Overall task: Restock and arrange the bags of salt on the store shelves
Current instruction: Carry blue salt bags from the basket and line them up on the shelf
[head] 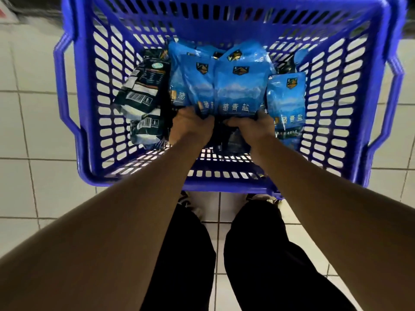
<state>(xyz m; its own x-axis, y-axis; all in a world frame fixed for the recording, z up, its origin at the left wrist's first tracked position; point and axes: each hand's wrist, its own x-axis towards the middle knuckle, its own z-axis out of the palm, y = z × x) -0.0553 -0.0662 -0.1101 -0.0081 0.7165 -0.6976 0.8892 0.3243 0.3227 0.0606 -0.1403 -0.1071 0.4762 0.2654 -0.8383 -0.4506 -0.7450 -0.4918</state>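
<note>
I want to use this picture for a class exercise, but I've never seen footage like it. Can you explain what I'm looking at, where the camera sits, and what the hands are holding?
There is no machine here: a person wears a camera on the head, looking down past their own arms. Below is a blue plastic basket standing on a white tiled floor. Both hands reach into it. The left hand and right hand together grip the near edge of a bunch of blue salt bags. One more blue bag lies at the right, and dark bags at the left. The person's dark trousers show at the bottom.
</note>
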